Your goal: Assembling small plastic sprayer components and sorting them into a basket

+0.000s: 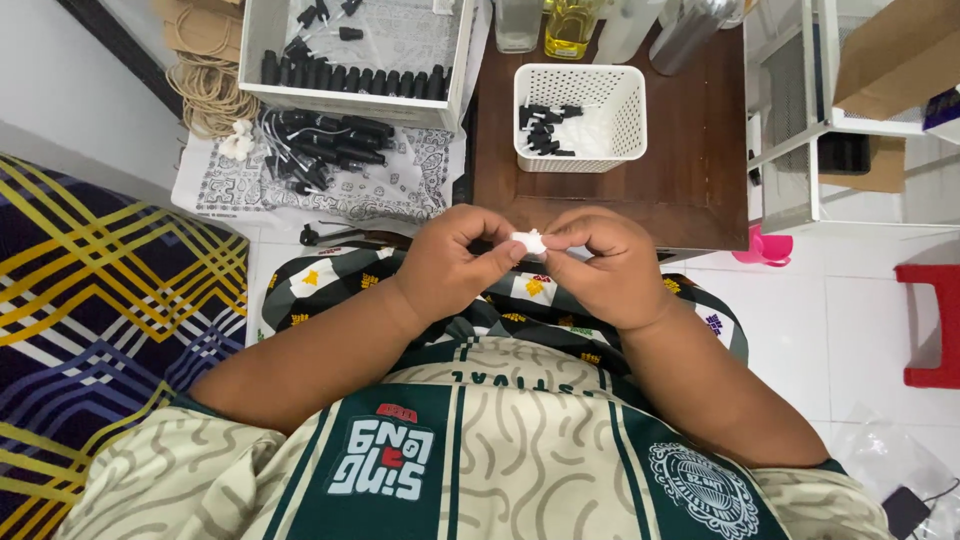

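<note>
My left hand and my right hand meet in front of my chest, just before the edge of a low dark wooden table. Both pinch a small white plastic piece between their fingertips. Most of the piece is hidden by my fingers. Beyond the hands, a white perforated basket on the table holds several small black spray caps.
A white tray at the back left holds a row of black caps. Black sprayer tubes lie on a patterned cloth. Bottles stand at the table's far edge. A red stool is right; a patterned mat left.
</note>
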